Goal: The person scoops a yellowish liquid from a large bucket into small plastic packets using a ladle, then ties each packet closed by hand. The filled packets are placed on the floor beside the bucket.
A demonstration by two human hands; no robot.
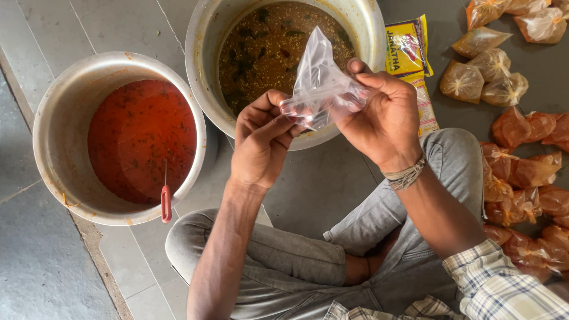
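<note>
Grey-trousered knees (pixel 284 261) are seen closest, crossed on the tiled floor (pixel 47 266). Just above them, a small clear plastic bag (pixel 320 74) is pinched between both hands: left hand (pixel 261 139) closed on its lower edge, right hand (pixel 385 115) curled round its side. It's held over the pot of brown curry (pixel 267 41). Red curry pot (pixel 139 139) is beside it, and tied filled bags (pixel 521 172) are heaped at the right.
</note>
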